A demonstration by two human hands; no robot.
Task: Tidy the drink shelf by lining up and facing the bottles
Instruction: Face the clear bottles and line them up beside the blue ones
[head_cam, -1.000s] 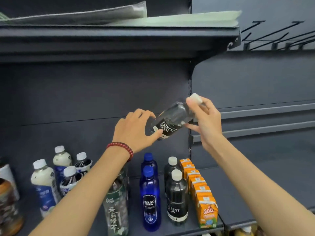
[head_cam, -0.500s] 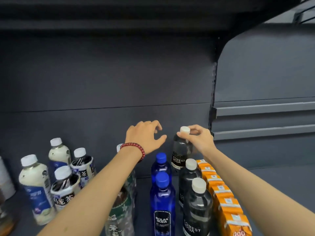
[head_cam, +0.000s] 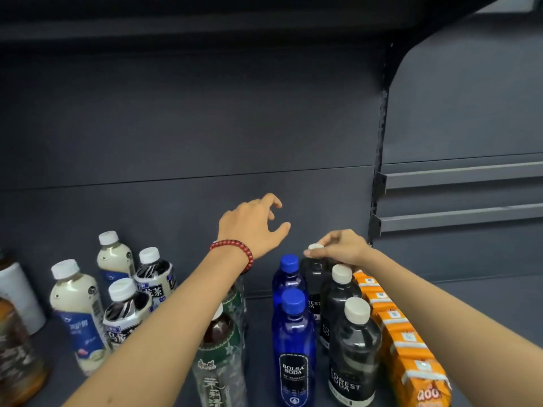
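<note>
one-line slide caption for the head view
Right hand pinches the cap of the rearmost Forest Soda bottle, beside the blue Bolsa Soda bottles; left hand hovers empty.

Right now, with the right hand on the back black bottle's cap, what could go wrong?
The right hand pinches only the cap of the rear Forest Soda bottle; it may tip on release. It stands close beside the rear blue bottle, so a twist could nudge that askew. The left forearm crosses above the green tea bottle and might bump it.
</note>
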